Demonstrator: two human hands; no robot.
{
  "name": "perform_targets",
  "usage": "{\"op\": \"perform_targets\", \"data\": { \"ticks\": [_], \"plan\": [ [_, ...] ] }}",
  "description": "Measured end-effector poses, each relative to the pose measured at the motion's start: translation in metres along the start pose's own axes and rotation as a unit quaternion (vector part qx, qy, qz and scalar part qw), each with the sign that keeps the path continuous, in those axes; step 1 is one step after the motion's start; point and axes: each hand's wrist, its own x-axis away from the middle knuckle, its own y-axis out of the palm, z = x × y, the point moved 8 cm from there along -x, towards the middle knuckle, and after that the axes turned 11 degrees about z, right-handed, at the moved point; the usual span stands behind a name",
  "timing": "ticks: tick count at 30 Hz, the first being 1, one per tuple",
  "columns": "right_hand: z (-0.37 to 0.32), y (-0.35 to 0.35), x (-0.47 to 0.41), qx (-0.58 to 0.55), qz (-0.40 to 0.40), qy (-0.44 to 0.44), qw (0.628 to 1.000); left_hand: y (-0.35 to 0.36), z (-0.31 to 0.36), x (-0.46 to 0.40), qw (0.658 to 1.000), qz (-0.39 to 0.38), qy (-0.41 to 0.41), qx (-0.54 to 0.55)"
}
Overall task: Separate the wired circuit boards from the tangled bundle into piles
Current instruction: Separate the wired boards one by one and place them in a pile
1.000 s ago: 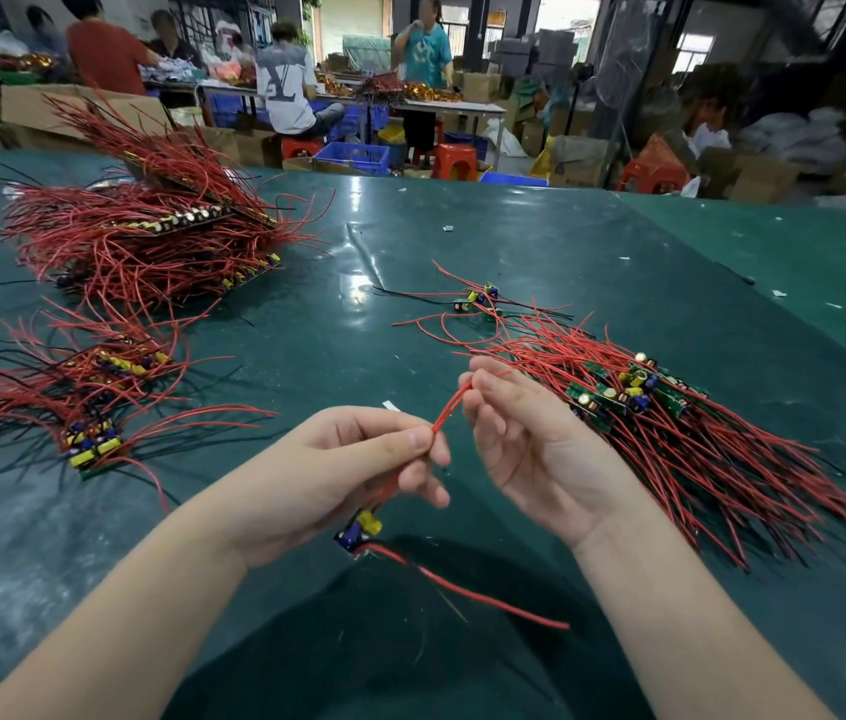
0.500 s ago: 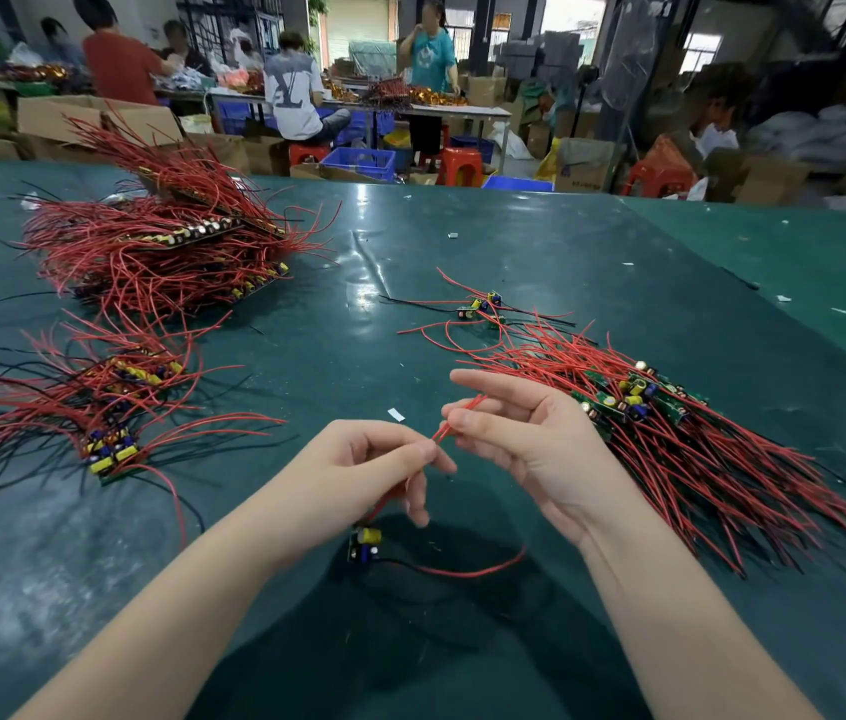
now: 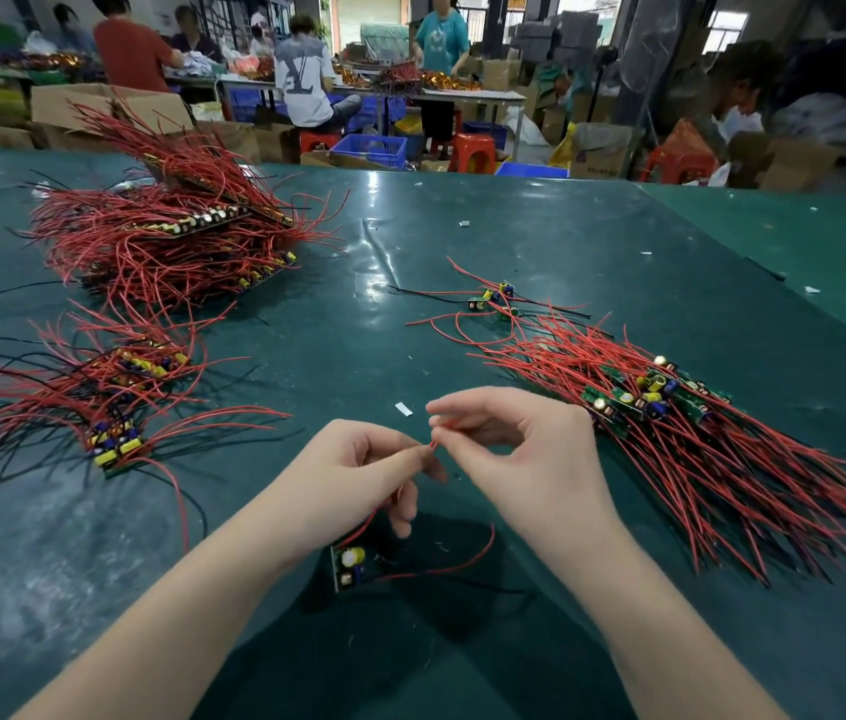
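At the green bench (image 3: 462, 252), my left hand (image 3: 358, 475) and right hand (image 3: 530, 449) both pinch the tip of one red wire (image 3: 433, 445) between thumb and forefinger, fingers closed on it just where the two hands meet. The small circuit board (image 3: 350, 566) on that wire hangs below my left fingers, close to my wrist, with a second red lead looping out beneath my right hand. The tangled bundle (image 3: 670, 423) lies just beyond my right fingers; sorted piles (image 3: 114, 402) sit well off past my left. To do this well, I judge I should keep the grip light and near the wire's end, draw the leads straight rather than yank, and check that no strand is caught in the bundle before setting the board down with its kind.
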Motion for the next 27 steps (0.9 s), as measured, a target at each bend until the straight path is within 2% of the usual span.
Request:
{"op": "perform_targets", "data": {
  "ticks": [2,5,8,12,17,23,27],
  "plan": [
    [0.008,-0.005,-0.004,-0.058,0.013,0.053,0.997,-0.001,0.003,-0.001,1.0,-0.001,0.017,0.005],
    [0.026,-0.009,-0.007,-0.148,0.02,0.161,0.976,-0.008,0.007,-0.002,0.995,0.028,0.074,-0.058],
    [0.039,-0.005,-0.004,-0.243,0.027,0.255,0.935,-0.012,0.011,0.0,0.982,0.059,0.129,-0.127],
    [0.048,0.0,0.001,-0.339,0.047,0.33,0.88,-0.01,0.015,0.002,0.967,0.066,0.173,-0.174],
    [0.049,0.006,0.002,-0.391,0.045,0.373,0.84,-0.011,0.02,0.003,0.962,0.087,0.197,-0.169],
    [0.05,0.001,0.001,-0.383,0.072,0.365,0.845,-0.011,0.015,0.0,0.966,0.096,0.181,-0.155],
    [0.05,-0.01,-0.004,-0.407,0.111,0.358,0.833,-0.011,0.011,-0.002,0.961,0.082,0.181,-0.191]
  ]
}}
